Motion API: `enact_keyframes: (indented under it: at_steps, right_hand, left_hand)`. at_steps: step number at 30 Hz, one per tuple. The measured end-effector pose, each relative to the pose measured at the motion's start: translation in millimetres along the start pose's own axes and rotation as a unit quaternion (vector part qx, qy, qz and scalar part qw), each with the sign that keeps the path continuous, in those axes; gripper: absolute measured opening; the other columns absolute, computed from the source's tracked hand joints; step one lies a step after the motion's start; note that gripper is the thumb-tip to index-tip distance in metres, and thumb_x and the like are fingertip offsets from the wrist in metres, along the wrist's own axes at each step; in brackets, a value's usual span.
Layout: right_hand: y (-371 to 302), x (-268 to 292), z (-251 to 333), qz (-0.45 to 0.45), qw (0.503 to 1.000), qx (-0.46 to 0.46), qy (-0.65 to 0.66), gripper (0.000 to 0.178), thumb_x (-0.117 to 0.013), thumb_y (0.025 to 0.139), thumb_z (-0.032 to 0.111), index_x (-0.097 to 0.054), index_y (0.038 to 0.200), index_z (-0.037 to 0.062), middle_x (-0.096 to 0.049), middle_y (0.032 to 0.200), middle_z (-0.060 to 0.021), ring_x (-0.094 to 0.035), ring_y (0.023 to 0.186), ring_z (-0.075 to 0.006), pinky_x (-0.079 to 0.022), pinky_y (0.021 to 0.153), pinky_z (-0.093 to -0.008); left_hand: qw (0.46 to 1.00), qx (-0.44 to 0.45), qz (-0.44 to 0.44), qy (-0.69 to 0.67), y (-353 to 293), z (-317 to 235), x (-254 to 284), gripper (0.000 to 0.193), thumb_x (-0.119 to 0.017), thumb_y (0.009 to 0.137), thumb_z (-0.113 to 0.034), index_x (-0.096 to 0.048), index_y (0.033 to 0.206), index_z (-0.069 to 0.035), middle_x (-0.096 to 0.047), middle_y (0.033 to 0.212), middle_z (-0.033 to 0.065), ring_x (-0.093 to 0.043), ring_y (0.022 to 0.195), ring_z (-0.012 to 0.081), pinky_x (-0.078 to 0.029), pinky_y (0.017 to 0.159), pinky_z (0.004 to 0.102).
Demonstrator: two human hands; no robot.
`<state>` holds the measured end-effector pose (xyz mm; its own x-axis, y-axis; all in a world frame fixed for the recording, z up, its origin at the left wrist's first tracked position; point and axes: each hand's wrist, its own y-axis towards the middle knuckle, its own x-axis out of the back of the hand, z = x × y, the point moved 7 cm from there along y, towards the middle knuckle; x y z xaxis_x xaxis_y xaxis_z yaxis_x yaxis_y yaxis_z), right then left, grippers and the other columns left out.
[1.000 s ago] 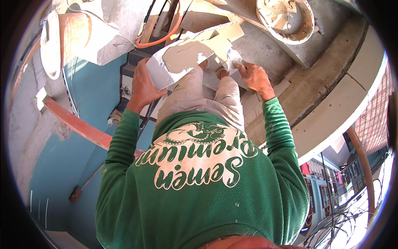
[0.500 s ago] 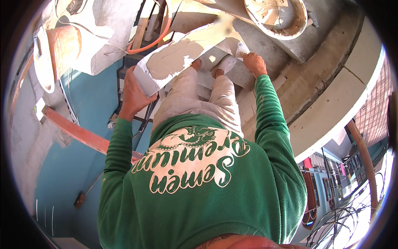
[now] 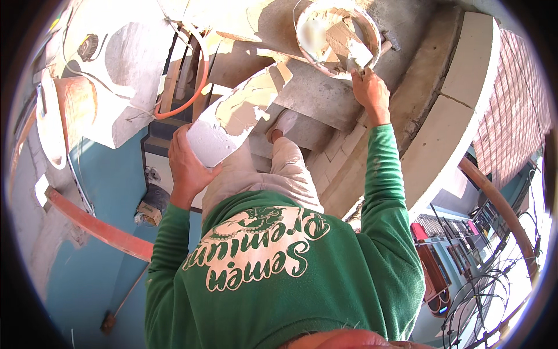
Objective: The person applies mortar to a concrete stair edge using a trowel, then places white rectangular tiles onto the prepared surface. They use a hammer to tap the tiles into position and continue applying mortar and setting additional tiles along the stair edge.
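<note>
My left hand (image 3: 189, 161) grips the near end of a long white block (image 3: 210, 138), which slants away up to the right. Grey-beige mortar (image 3: 247, 110) coats much of its upper face, leaving the near end bare. Well to the right, my right hand (image 3: 372, 98) is closed around the handle of a trowel (image 3: 360, 55). The trowel's blade is inside a round bucket (image 3: 374, 29) with mortar-caked walls, and mortar lies on the blade. Part of the bucket's inside is blurred.
Concrete steps (image 3: 317, 96) lie around my feet. A curved low block wall (image 3: 433, 145) runs along the right. An orange hose (image 3: 204, 75) loops at the left, above a dark stair opening. A reddish bar (image 3: 99, 221) crosses the lower left, near a blue wall (image 3: 116, 180).
My right hand has moved from beside the block up to the bucket, taking the trowel into it. The block stays in my left hand, and the view has shifted.
</note>
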<state>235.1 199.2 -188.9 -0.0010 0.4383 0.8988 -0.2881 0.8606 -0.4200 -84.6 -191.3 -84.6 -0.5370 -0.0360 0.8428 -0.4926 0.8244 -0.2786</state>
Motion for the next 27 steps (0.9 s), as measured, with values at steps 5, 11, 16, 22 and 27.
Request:
enact_keyframes:
  at_steps: [5, 11, 16, 22, 27]
  right_hand:
    - [109, 4, -6, -0.005, 0.999, -0.006, -0.038, 0.051, -0.059, 0.104, 0.044, -0.079, 0.118, -0.0005, -0.081, 0.113, -0.0274, -0.077, 0.113, -0.0441, -0.058, 0.101, -0.0540]
    - [179, -20, 7, 0.190, 0.979, -0.068, -0.027, 0.038, -0.059, 0.098, 0.031, -0.083, 0.121, 0.0119, -0.083, 0.115, -0.0103, -0.079, 0.105, -0.0332, -0.057, 0.095, -0.0499]
    - [214, -85, 7, 0.208, 0.978, 0.008, 0.032, 0.025, -0.063, 0.089, 0.018, -0.078, 0.086, -0.0013, -0.075, 0.074, -0.0144, -0.073, 0.067, -0.0309, -0.055, 0.066, -0.0469]
    - [177, -88, 19, 0.185, 0.976, -0.030, 0.108, 0.046, -0.063, 0.099, 0.039, -0.081, 0.105, -0.0031, -0.081, 0.092, -0.0183, -0.079, 0.089, -0.0352, -0.059, 0.085, -0.0467]
    - [139, -80, 14, 0.024, 0.996, 0.006, 0.081, 0.061, -0.058, 0.104, 0.051, -0.077, 0.114, -0.0054, -0.079, 0.112, -0.0317, -0.077, 0.109, -0.0448, -0.056, 0.103, -0.0520]
  left_hand:
    - [0.999, -0.036, -0.038, -0.005, 11, -39, -13, 0.113, -0.095, 0.061, -0.024, -0.038, 0.157, -0.008, -0.053, 0.149, 0.0175, -0.053, 0.138, 0.0409, -0.040, 0.115, 0.0568]
    - [0.999, -0.023, -0.031, 0.002, 17, -70, -23, 0.108, -0.093, 0.064, -0.024, -0.042, 0.159, -0.007, -0.055, 0.148, 0.0180, -0.050, 0.142, 0.0405, -0.037, 0.117, 0.0569]
    - [0.999, -0.030, -0.029, -0.005, 26, -83, -28, 0.109, -0.093, 0.064, -0.024, -0.043, 0.159, -0.007, -0.055, 0.149, 0.0173, -0.050, 0.141, 0.0402, -0.037, 0.117, 0.0566]
    - [0.997, -0.043, -0.064, 0.012, 27, -92, -30, 0.110, -0.096, 0.065, -0.027, -0.043, 0.159, -0.007, -0.056, 0.147, 0.0168, -0.052, 0.136, 0.0406, -0.037, 0.116, 0.0575]
    - [0.998, -0.042, -0.055, -0.012, 30, -105, -36, 0.112, -0.099, 0.062, -0.026, -0.045, 0.158, -0.006, -0.055, 0.148, 0.0175, -0.052, 0.134, 0.0412, -0.037, 0.117, 0.0604]
